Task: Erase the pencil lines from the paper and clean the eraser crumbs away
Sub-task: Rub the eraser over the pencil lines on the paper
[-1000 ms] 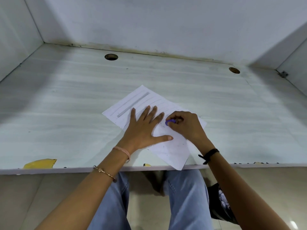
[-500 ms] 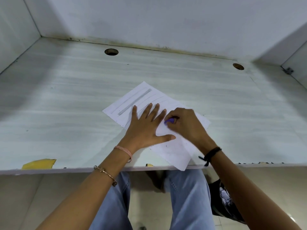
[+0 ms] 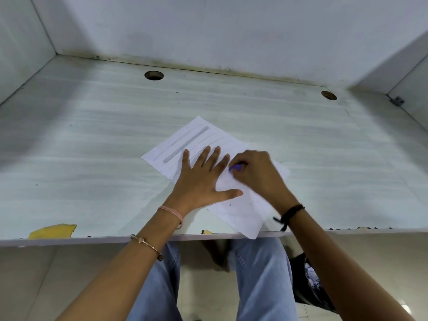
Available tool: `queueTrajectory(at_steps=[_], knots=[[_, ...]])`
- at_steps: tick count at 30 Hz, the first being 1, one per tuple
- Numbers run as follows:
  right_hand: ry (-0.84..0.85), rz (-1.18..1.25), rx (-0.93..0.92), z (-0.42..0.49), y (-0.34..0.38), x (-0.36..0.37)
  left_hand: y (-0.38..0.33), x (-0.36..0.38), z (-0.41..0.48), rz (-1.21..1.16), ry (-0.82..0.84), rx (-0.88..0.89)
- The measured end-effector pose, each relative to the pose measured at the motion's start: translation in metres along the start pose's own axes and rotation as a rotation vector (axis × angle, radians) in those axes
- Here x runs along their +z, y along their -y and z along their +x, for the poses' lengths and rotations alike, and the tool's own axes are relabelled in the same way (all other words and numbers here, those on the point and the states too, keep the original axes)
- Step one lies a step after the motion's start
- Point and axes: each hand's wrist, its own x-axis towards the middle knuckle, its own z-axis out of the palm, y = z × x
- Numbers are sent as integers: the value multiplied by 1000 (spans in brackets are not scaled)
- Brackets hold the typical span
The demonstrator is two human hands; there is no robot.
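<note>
Yellow shows first, at the far left: a torn scrap [image 3: 52,230] stuck on the front edge of the pale, wood-grained tabletop [image 3: 92,135]. Further back, a round hole [image 3: 154,75] is cut near the rear wall.

The white paper [image 3: 240,214] lies skewed across the middle of the tabletop, and its near corner juts just past the front edge. On its far-left part, grey pencil lines [image 3: 186,144] run diagonally, one broad band among thinner strokes.

The left hand [image 3: 201,179] lies flat on the sheet just below those lines. Its grip is spread, fingers straight and fanned, thumb stretched out to the right, palm pressing the paper down. A pink band [image 3: 172,213] circles that wrist and a thin gold bracelet [image 3: 146,245] sits lower on the forearm. A small yellow fleck [image 3: 206,232] lies on the front edge below it.

Dark eraser crumbs [image 3: 232,204] are scattered on the paper around the thumb.

Just beside the left fingertips, the purple eraser [image 3: 236,167] touches the sheet. The right hand [image 3: 257,174] curls over it, its grip pinching the eraser between fingertips and thumb; most of the eraser is hidden. A black cord band [image 3: 289,214] wraps the right wrist.

Towards the right rear there is a second round hole [image 3: 328,95], and a small metal bracket [image 3: 398,101] sits on the side wall.

Below the tabletop, the knees are in light blue jeans [image 3: 261,274], with a dark patterned bag [image 3: 308,281] beside the right leg.
</note>
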Motion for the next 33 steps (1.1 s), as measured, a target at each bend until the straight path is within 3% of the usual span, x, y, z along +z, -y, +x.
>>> queueTrajectory(at_steps=[3, 7, 12, 16, 21, 25, 30, 33], knots=[[88, -20, -66, -5, 2, -3, 1, -1, -1, 21, 3, 3], [-52, -22, 82, 14, -17, -12, 0, 0, 1, 7, 3, -6], [123, -20, -116, -8, 4, -3, 1, 0, 0, 23, 8, 2], [-71, -42, 65, 11, -23, -15, 1, 1, 0, -6, 6, -6], [130, -27, -141, -14, -2, -6, 1, 0, 0, 21, 13, -1], [-90, -49, 39, 8, -28, -14, 2, 0, 0, -12, 6, -1], [75, 18, -135, -10, -5, 1, 1, 0, 1, 17, 9, 0], [-65, 82, 18, 5, -27, -7, 2, -1, -1, 3, 14, 1]])
